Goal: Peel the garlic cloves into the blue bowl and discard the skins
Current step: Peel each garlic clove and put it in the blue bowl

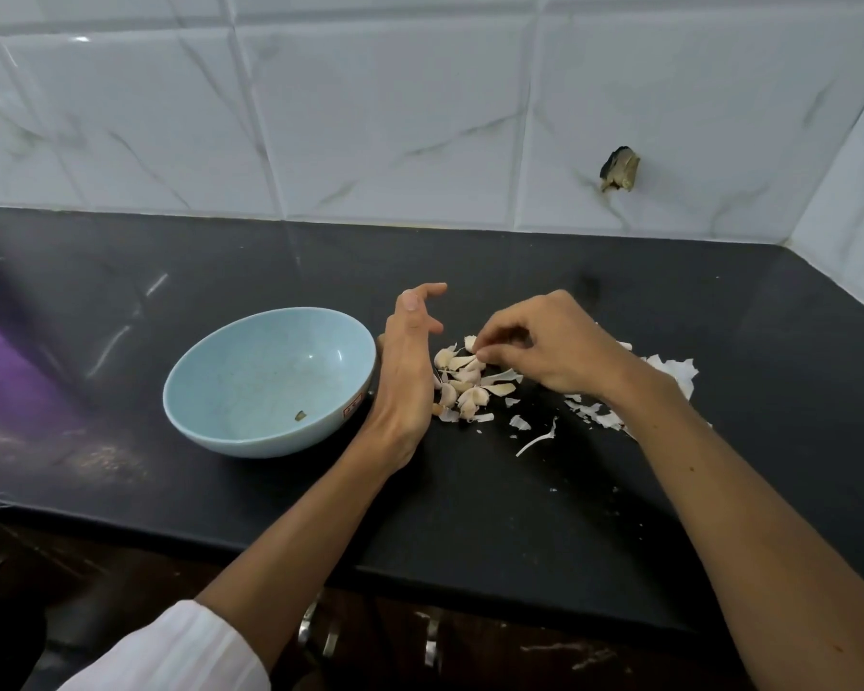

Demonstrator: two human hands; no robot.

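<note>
A light blue bowl sits on the black counter, with only a small dark scrap inside. Just right of it lies a heap of several unpeeled garlic cloves. My left hand stands on its edge between the bowl and the heap, fingers spread and relaxed, holding nothing. My right hand hovers over the far side of the heap, its fingertips pinching one clove at the top of the pile. Loose white garlic skins are scattered right of the heap, partly hidden under my right wrist.
The black counter ends at a front edge near me and meets a white tiled wall behind and at the right. A purple patch covers the counter's left end. A hole shows in the wall tile.
</note>
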